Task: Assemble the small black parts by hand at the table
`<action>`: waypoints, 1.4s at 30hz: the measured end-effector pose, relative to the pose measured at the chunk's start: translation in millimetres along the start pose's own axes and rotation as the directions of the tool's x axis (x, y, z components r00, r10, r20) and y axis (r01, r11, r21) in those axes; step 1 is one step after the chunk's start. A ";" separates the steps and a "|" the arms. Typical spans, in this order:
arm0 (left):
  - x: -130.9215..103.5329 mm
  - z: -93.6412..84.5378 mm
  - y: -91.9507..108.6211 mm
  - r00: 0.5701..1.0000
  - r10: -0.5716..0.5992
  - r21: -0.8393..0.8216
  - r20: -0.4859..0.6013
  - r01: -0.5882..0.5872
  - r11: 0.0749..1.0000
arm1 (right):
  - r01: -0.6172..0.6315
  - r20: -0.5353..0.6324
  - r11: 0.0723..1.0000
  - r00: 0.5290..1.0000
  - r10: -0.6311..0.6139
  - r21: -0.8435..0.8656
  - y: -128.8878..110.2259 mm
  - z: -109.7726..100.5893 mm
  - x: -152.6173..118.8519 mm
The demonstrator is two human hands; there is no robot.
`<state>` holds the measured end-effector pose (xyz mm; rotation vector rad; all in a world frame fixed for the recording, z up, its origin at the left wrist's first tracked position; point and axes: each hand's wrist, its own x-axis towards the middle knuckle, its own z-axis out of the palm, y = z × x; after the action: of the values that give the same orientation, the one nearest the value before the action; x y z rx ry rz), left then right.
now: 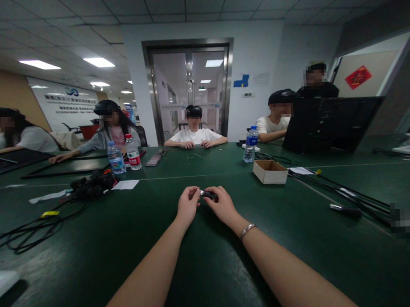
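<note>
Ahead of me, just over the green table, both my hands meet at a small black thing with a shiny silver end [210, 195]. My left hand [188, 205] is closed, its thumb and fingers pinching the silver end. The black end sits between the thumb and fingers of my right hand [224, 205], which is closed too. A metal bracelet [247, 231] circles my right wrist. The thing is too small and too covered by fingers for me to tell its kind.
An open cardboard box [270, 173] and a water bottle [250, 144] stand to the right, near black cables [344, 193]. Two more bottles [133, 152] and a cable bundle [93, 184] are on the left. Several people sit around the green table [126, 231].
</note>
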<state>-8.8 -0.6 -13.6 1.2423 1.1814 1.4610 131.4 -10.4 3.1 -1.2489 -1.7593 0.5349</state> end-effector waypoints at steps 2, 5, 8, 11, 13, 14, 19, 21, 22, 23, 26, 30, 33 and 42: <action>-0.5 -0.4 0.5 1.000 -0.002 -0.002 0.006 0.002 1.000 | -0.003 0.004 1.000 1.000 0.003 -0.002 -0.2 -0.2 0.1; -2.1 -0.6 3.1 1.000 -0.005 0.007 0.007 0.005 1.000 | 0.001 0.005 1.000 1.000 -0.001 0.009 1.3 0.4 0.4; -4.0 -0.4 6.6 1.000 -0.011 0.015 0.005 0.011 1.000 | 0.007 0.001 1.000 1.000 -0.007 0.018 3.3 1.4 0.7; -5.3 -0.2 9.2 1.000 -0.016 0.022 0.009 0.015 1.000 | 0.012 0.001 1.000 1.000 -0.012 0.020 4.2 1.7 0.8; -5.5 -0.3 9.6 1.000 -0.019 0.034 0.011 0.018 0.999 | 0.013 0.002 1.000 1.000 -0.013 0.021 4.1 1.6 0.6; -5.4 -0.5 9.5 1.000 -0.020 0.038 0.010 0.020 0.999 | 0.013 0.001 1.000 1.000 -0.013 0.021 4.0 1.5 0.5; -4.1 -1.8 7.6 1.000 -0.011 0.031 0.029 0.010 0.999 | 0.020 -0.006 1.000 1.000 -0.020 0.022 4.5 1.7 0.4; -3.7 -1.7 7.6 1.000 -0.011 0.027 0.029 0.011 1.000 | 0.025 -0.009 0.999 1.000 -0.025 0.022 5.4 2.3 0.8; -3.7 -1.4 7.8 1.000 -0.013 0.025 0.024 0.012 1.000 | 0.028 -0.011 0.999 1.000 -0.028 0.020 6.0 2.6 1.0; -3.8 -1.1 8.3 1.000 -0.014 0.021 0.020 0.014 1.000 | 0.031 -0.012 0.999 0.999 -0.031 0.018 6.5 2.9 1.2; -4.6 0.1 10.1 1.000 -0.016 0.007 0.011 0.016 1.000 | 0.040 -0.012 0.999 0.999 -0.040 0.013 7.9 3.6 1.5; -5.9 0.6 12.6 1.000 -0.018 0.003 0.012 0.018 1.000 | 0.042 -0.019 0.999 0.999 -0.042 0.017 10.0 4.4 1.8; -7.3 0.2 14.7 1.000 -0.014 0.000 0.015 0.014 1.000 | 0.048 -0.026 0.999 0.999 -0.048 0.018 12.1 5.2 2.4; -8.2 -1.0 13.9 0.998 0.033 -0.017 0.059 -0.032 0.999 | 0.044 -0.028 0.999 0.999 -0.044 -0.002 8.9 3.1 1.7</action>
<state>-9.1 -11.2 -1.5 1.2901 1.1133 1.4448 133.3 -4.9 -4.5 -1.2104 -1.7598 0.4889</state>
